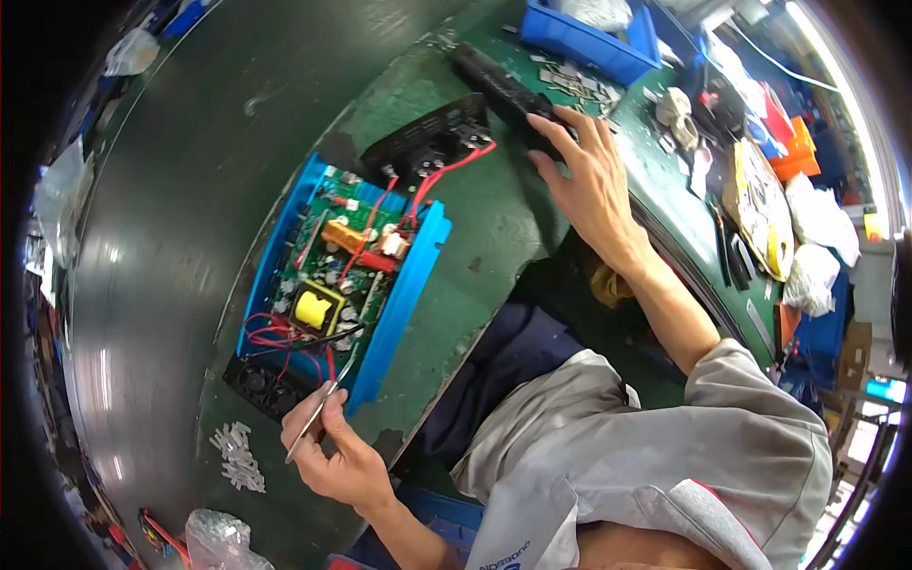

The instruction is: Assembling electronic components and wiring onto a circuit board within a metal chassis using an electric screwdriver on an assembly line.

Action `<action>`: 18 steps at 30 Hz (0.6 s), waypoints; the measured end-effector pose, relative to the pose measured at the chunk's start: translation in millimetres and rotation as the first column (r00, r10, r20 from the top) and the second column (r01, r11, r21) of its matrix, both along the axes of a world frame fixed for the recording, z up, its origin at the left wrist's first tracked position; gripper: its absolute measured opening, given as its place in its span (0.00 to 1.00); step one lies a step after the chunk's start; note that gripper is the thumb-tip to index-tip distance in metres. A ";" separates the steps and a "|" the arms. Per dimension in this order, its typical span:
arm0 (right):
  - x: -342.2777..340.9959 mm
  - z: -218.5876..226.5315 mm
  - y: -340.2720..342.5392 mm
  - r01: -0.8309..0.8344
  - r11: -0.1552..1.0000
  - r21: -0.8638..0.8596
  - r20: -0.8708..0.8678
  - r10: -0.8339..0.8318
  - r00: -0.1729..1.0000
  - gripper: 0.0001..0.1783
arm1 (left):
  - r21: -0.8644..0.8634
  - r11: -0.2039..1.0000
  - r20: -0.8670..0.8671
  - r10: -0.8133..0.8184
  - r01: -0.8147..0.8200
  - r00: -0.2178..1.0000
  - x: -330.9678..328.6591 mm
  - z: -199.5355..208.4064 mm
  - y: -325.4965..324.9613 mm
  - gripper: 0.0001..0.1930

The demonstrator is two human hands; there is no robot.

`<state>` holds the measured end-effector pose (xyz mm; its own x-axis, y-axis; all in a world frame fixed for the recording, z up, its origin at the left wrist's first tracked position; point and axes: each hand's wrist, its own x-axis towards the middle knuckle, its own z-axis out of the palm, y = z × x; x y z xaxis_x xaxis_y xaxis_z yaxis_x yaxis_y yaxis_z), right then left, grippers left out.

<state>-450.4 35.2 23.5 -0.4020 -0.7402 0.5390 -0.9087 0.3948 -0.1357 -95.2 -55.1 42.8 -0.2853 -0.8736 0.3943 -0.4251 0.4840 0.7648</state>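
Note:
My left hand (337,451) is closed in a pinch around slim metal tweezers (309,426). Their tips reach the near end of a green circuit board (309,242) packed with components, close to red and black wires. The board sits in a bright blue metal housing (404,304) with raised sides. Red wires link it to a black end panel (427,138) beyond; a black fan panel (256,380) lies at the near end. My right hand (594,185) has fingers and thumb around the end of a long black bar (499,84); what the bar is, I cannot make out.
White plastic pieces (237,458) lie near left, above a clear bag (223,541). A blue bin (594,43) stands at the far right beside scattered metal pieces (579,84). Black-handled tools (731,252) and plastic bags (817,218) crowd the right bench. The green table's edge borders my lap.

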 end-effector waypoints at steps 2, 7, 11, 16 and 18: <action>2.8 3.8 5.5 -0.023 0.999 -0.031 0.163 0.028 0.986 0.30 | -0.040 0.999 0.033 -0.030 0.031 0.999 1.2 -5.2 -0.5 0.04; -12.2 -6.5 4.3 0.025 0.997 -0.071 0.111 -0.017 0.994 0.31 | -0.107 0.994 0.086 -0.022 0.032 0.996 -11.0 -10.2 -3.0 0.04; 9.0 3.8 18.5 0.039 0.997 -0.066 0.179 -0.027 0.983 0.37 | -0.164 0.986 0.192 -0.011 0.044 0.981 -7.9 -12.6 -5.8 0.07; 57.6 4.2 107.1 -0.026 0.999 -0.042 0.788 0.049 0.614 0.38 | -0.232 0.972 0.301 0.032 0.041 0.953 -11.4 -8.5 -3.8 0.09; 76.0 11.0 124.1 -0.015 0.994 0.108 0.994 -0.108 -0.011 0.34 | -0.246 0.968 0.350 0.046 0.045 0.936 -9.5 -9.7 -2.7 0.10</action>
<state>-374.4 159.3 34.5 -0.5237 -0.6993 -0.4865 0.1400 0.4927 -0.8588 -104.7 -57.8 33.1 -0.4444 -0.7616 0.4717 -0.6437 0.6376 0.4232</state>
